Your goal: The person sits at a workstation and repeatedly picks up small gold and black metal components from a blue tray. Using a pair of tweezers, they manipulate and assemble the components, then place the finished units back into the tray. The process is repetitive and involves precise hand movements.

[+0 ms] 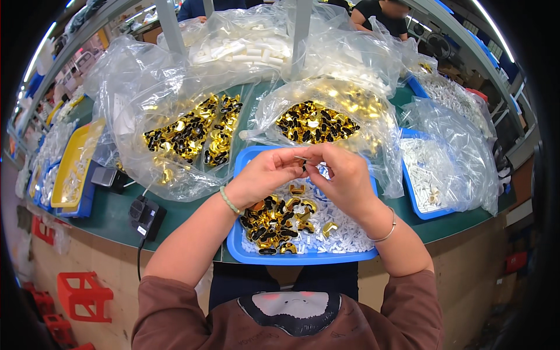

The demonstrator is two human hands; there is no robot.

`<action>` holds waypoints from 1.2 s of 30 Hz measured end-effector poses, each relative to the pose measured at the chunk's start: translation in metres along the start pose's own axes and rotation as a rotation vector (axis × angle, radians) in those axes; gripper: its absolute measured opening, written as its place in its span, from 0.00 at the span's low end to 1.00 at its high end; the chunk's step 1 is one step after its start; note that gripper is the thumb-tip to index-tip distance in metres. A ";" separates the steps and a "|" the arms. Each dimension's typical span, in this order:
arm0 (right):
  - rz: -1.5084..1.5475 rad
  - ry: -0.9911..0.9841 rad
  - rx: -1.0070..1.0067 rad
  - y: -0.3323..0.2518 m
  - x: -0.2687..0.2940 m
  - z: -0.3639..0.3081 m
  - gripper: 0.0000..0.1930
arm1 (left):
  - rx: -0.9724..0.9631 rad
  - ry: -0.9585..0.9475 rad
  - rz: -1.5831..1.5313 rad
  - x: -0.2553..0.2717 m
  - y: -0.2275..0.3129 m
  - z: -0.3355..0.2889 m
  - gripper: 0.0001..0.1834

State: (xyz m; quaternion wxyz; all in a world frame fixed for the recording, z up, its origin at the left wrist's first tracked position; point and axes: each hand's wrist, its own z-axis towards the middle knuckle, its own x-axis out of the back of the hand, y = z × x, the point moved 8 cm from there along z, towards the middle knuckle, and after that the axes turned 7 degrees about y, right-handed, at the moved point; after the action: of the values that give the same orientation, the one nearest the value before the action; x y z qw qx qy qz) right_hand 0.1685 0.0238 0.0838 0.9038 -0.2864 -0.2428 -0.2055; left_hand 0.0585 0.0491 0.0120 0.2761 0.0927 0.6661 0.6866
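My left hand and my right hand meet fingertip to fingertip above a blue tray. Between the fingertips is pinched a small dark and white part, too small to tell its shape. The tray below holds a heap of small gold and black pieces on the left and many small white plastic pieces on the right. A green bead bracelet is on my left wrist, a thin bangle on my right.
Clear plastic bags of gold and black pieces lie behind the tray, with bags of white parts further back. Blue bins of white pieces stand right, a yellow tray left, a black power adapter near the table edge. Other people work opposite.
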 end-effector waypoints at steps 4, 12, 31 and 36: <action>-0.021 0.071 0.016 0.003 0.000 -0.002 0.13 | -0.027 0.007 0.024 0.000 0.003 0.002 0.22; -0.081 0.091 -0.098 0.006 0.002 -0.003 0.13 | -0.039 -0.005 0.062 0.000 0.003 0.002 0.22; 0.181 -0.128 -0.264 0.030 -0.010 -0.004 0.13 | -0.010 0.059 0.066 0.007 0.003 0.001 0.19; 0.227 -0.126 -0.225 0.025 -0.012 -0.004 0.16 | -0.020 0.100 0.069 0.011 0.000 0.001 0.18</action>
State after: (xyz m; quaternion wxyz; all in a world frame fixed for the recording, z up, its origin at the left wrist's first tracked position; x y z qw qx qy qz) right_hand 0.1732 0.0427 0.0638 0.8663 -0.4238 -0.2406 -0.1094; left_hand 0.0503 0.0557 0.0091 0.2196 0.0787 0.6686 0.7061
